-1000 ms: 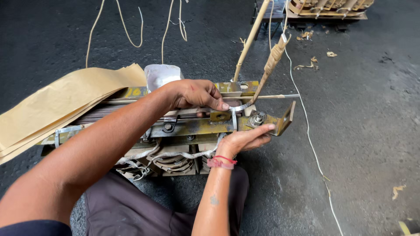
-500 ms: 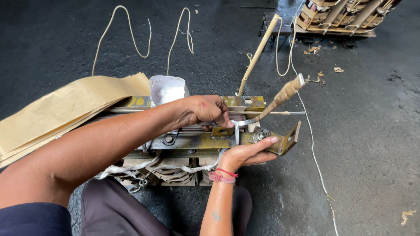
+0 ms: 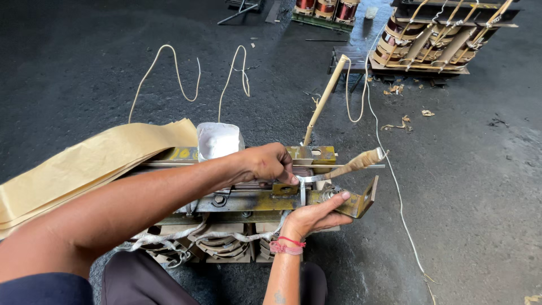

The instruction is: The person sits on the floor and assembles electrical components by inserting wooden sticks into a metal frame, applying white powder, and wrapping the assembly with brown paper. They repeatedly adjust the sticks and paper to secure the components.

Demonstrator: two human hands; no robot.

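A transformer core with a yellowish metal clamp frame (image 3: 254, 200) and wound coils (image 3: 220, 245) lies on the floor in front of me. My left hand (image 3: 268, 164) reaches across it and pinches a flat silver metal strip (image 3: 316, 177) near the frame's top. That strip runs right into a paper-wrapped lead (image 3: 358, 163). My right hand (image 3: 316, 214), red thread on the wrist, cups the frame's right end from below, thumb beside a bolt (image 3: 327, 195).
Tan insulating paper sheets (image 3: 84, 166) fan out at left. A white wrapped block (image 3: 218, 139) sits behind the frame. Pale leads (image 3: 169, 73) and a tan tube (image 3: 324, 99) rise from the core. Other coil assemblies (image 3: 435, 39) stand at the back right on dark floor.
The view has tilted up, showing more floor behind. The wrapped lead has swung down toward horizontal, and my left hand has slid slightly right along the strip.
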